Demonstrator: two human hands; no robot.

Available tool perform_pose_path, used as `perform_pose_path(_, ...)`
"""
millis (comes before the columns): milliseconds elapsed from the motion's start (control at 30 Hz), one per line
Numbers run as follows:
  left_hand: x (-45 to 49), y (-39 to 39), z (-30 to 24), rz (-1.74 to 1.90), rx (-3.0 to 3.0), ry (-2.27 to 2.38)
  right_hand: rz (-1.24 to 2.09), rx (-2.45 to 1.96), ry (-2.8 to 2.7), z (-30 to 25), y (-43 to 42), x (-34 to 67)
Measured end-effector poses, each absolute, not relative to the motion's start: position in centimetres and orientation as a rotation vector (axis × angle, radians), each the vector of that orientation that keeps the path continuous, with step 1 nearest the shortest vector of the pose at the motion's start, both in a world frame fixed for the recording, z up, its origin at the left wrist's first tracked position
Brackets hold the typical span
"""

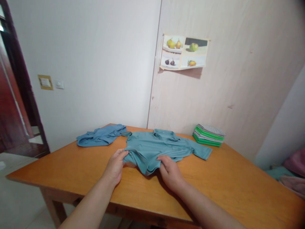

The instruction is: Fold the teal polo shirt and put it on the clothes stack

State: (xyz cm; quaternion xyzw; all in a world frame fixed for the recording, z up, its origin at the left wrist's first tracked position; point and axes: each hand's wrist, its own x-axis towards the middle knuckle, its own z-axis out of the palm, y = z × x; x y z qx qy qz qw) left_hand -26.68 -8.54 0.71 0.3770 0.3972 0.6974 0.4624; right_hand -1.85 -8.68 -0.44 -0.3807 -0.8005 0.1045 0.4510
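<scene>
A teal short-sleeved shirt (152, 144) with a collar lies on the wooden table (95, 171), its collar toward the wall. Its near hem is lifted, and the cloth sags in a fold between my hands. My left hand (116, 167) pinches the hem at the left corner. Further right along the same edge, my right hand (169, 171) is closed on the cloth, thumb on top. One sleeve stretches out to the right; the other is bunched at the far left. My fingertips under the cloth are hidden.
A crumpled blue garment (101, 135) lies at the table's far left. At the back right stands a stack of folded green and grey striped cloths (209, 135). Behind the table rises a wall with a fruit picture (184, 52). More fabric (294, 171) shows beyond the right edge.
</scene>
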Motion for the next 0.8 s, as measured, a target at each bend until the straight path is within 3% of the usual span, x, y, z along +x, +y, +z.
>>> perform_pose_path(133, -26.7, -8.6, 1.0, 1.747, 0.836, 0.940, 0.474, -1.013, -1.532, -0.8, -6.4, -0.1)
perform_pose_path(333, -26.6, -8.5, 1.0, 1.725, 0.839, 0.966, 0.454, -1.230, -1.213, -1.2, -4.8, 2.8)
perform_pose_path(567, -26.6, -8.4, 0.5, 1.749, 0.871, 0.970, 0.432, -1.187, -1.573, -0.7, -7.3, 1.5)
perform_pose_path(800, -26.5, -8.7, 0.9, 1.739, 0.862, 0.951, 0.064, -1.569, -1.953, -0.5, -9.1, 0.0)
